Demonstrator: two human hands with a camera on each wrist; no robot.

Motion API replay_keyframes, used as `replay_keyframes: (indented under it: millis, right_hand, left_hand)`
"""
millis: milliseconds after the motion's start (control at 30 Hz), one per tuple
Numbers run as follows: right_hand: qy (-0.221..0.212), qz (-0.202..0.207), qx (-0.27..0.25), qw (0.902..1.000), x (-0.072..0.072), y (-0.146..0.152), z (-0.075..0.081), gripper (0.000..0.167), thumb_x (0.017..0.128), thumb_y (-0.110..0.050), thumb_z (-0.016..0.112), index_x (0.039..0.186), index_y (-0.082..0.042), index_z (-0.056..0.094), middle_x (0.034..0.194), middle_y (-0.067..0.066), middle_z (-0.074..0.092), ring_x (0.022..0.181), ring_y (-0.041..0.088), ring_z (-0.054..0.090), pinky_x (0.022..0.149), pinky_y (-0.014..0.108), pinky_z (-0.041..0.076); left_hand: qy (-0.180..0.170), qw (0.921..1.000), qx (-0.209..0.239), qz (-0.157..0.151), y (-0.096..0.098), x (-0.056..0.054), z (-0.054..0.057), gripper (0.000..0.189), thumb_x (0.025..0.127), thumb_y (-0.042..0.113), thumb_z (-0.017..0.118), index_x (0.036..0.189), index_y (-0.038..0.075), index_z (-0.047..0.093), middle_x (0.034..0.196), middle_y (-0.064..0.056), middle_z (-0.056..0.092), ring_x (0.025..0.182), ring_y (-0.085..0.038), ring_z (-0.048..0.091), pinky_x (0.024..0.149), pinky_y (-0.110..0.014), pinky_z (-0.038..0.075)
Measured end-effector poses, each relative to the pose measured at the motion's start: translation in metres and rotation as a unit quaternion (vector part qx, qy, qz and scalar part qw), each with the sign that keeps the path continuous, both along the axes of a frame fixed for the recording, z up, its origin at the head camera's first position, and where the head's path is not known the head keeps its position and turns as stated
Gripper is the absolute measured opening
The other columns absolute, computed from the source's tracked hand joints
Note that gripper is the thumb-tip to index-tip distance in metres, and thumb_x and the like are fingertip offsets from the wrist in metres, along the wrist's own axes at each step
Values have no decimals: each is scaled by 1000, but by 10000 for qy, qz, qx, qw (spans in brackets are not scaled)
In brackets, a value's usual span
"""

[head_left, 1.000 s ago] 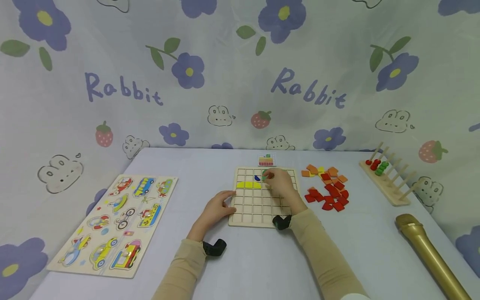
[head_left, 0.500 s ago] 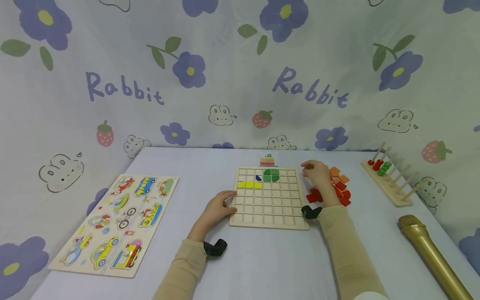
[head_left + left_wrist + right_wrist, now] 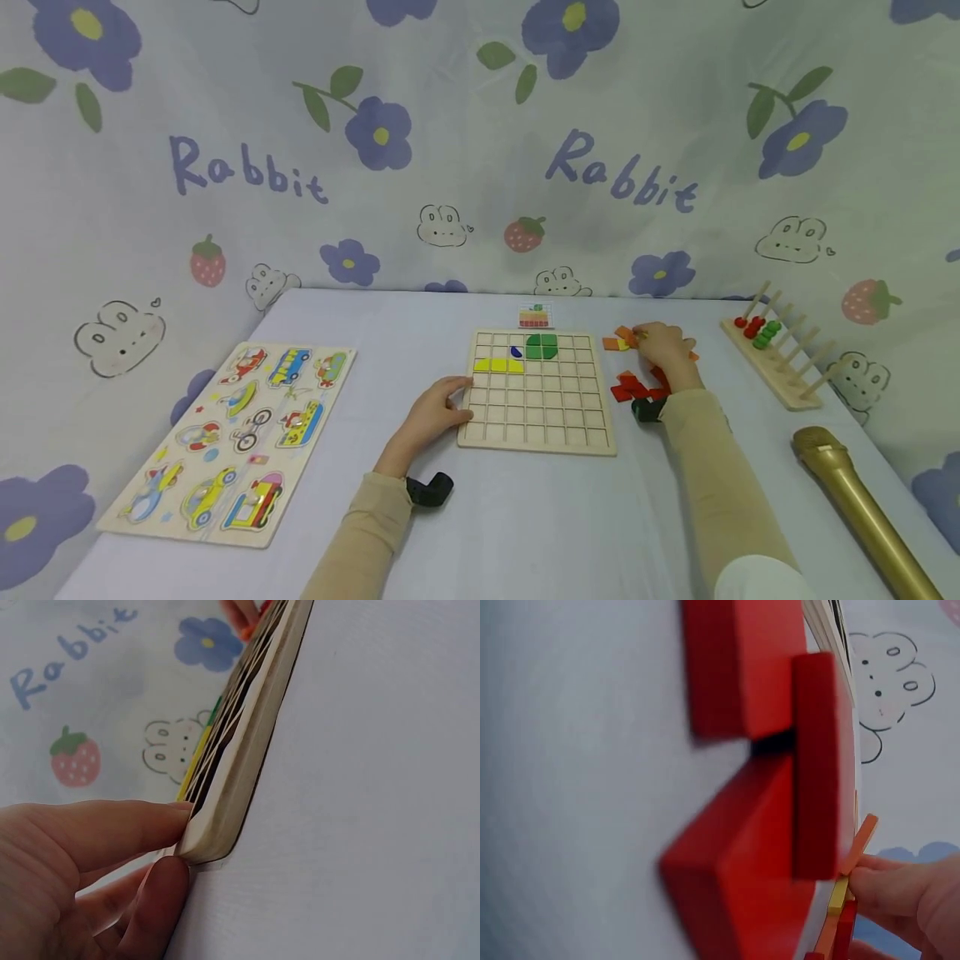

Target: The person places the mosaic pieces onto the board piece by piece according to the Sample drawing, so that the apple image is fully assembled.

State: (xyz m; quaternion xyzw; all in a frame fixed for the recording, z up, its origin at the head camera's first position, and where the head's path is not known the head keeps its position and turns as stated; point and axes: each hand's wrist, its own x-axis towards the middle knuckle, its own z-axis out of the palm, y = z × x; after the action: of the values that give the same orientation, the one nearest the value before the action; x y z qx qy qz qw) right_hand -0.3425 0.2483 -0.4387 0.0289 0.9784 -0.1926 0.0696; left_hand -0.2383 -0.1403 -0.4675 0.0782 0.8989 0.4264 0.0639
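A square wooden grid board lies in the middle of the table. It carries yellow tiles, a small blue tile and a patch of green tiles. My left hand rests at the board's left edge, fingertips and thumb touching its rim, also in the left wrist view. Over the loose tile pile, my right hand pinches a yellow tile at its fingertips. An orange tile lies right beside those fingers. Red tiles fill the foreground of the right wrist view; the hand partly hides the pile.
Behind the board is a small pattern card. A wooden vehicle puzzle lies at the left. On the right are a peg rack with red and green beads and a gold microphone.
My right hand has let go of a green tile on the board and moved right to the loose pile, where it grips a yellow tile. My left hand stays at the board's edge.
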Motion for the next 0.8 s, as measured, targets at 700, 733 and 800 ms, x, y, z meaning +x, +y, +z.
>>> replay_keyframes:
  millis: [700,733,800]
  right_hand:
    - [1592,-91,-1587,9744,16,-34,31,38,84,-4,60,122,0,57,104,24,61,94,37,56,76,44,45]
    - [1533,-42,-1797,9717,17,-41,35,37,84,-6,62,121,0,58,104,23,61,93,36,56,74,41,46]
    - [1367,141,-2113,9677,20,-57,39,35,85,-12,66,117,-2,61,102,20,62,92,33,57,68,35,46]
  left_hand:
    - [108,9998,-116,-83,0,-1,0,55,79,15,71,131,11,53,135,-7,47,68,-12,47,60,-26,41]
    - [107,9998,-126,-88,0,-1,-1,55,79,15,71,131,11,53,136,-7,47,68,-12,47,60,-26,41]
    - [111,9998,-130,-92,0,-1,-1,55,79,15,71,131,11,53,136,-7,46,67,-11,47,59,-26,41]
